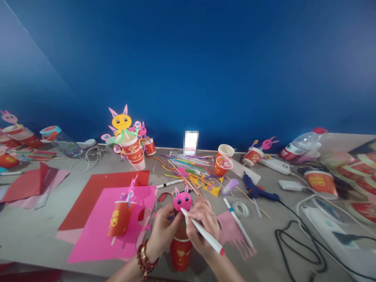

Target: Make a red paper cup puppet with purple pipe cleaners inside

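Note:
In the middle foreground, a pink paper bunny face (182, 200) with upright ears and drawn-on eyes is pinched at its lower edge by my left hand (165, 226). My right hand (204, 221) grips a white marker pen (208, 238) with a red end; its tip meets the lower part of the face. Below both hands stands a red paper cup (180, 254) with gold hearts, its rim partly hidden by my fingers. Another red cup (120, 219), carrying purple pieces on a stick, lies left on a pink sheet (91, 235).
Behind are colored sticks (190, 162), a stacked-cup bunny figure (129, 145) and two nested-looking cups (223, 158). To the right lie a blue glue gun (257, 190), a black cable (302, 223), a capped pen (237, 221) and a plastic bottle (302, 145). Red paper (88, 199) is at left.

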`<state>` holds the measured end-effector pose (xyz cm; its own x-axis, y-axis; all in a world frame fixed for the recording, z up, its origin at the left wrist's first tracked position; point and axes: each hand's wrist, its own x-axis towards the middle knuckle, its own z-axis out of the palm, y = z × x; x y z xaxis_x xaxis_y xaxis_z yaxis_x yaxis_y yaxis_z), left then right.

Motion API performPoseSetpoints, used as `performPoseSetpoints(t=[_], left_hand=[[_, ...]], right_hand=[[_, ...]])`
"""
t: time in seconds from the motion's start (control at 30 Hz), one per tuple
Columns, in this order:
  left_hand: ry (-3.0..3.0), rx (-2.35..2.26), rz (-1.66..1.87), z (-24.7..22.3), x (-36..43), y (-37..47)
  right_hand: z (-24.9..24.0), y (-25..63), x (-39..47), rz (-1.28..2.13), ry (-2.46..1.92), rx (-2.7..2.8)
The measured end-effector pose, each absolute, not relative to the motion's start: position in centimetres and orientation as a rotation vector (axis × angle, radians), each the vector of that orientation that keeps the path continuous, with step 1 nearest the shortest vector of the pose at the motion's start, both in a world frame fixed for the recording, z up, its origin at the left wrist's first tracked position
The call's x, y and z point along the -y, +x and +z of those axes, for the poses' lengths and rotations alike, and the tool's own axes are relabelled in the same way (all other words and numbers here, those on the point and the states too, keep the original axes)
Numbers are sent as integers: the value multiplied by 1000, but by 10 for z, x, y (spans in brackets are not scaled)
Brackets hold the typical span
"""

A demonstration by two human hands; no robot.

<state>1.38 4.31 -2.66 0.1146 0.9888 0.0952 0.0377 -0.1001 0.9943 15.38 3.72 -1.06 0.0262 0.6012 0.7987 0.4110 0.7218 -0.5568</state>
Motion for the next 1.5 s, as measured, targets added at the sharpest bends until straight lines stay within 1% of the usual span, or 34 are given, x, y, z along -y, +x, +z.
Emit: performPoseSetpoints(t=[0.1,0.27,0.43,0.67,0.9,1.03,1.2,1.3,1.4,1.5], left_hand=[[1330,-1094,1165,-25,-44,14],[1150,-989,1121,-27,-44,12],[1131,-960,1126,-28,-45,9],[1105,-924,1172,-16,-46,10],[1111,-934,1205,-17,-45,7],[1168,-923,1223,-21,-41,-2],[1265,-765,981,-29,-30,-15],[1312,-798,920,-30,-26,-18],[1378,-864,952,-31,-20,-21],[1383,-907,1077,-34,-8,-34]], right_hand=[[-13,162,-35,184,-882,1531],[-23,179,-34,197,-1074,1412],[-45,186,-18,391,-1237,1375],[-65,182,18,756,-1109,1548],[-74,173,19,885,-1068,1443],[-73,171,14,870,-1046,1357],[-67,171,7,809,-1032,1344],[-61,168,6,823,-989,1351],[-57,166,7,830,-949,1372],[-55,168,5,835,-896,1395]])
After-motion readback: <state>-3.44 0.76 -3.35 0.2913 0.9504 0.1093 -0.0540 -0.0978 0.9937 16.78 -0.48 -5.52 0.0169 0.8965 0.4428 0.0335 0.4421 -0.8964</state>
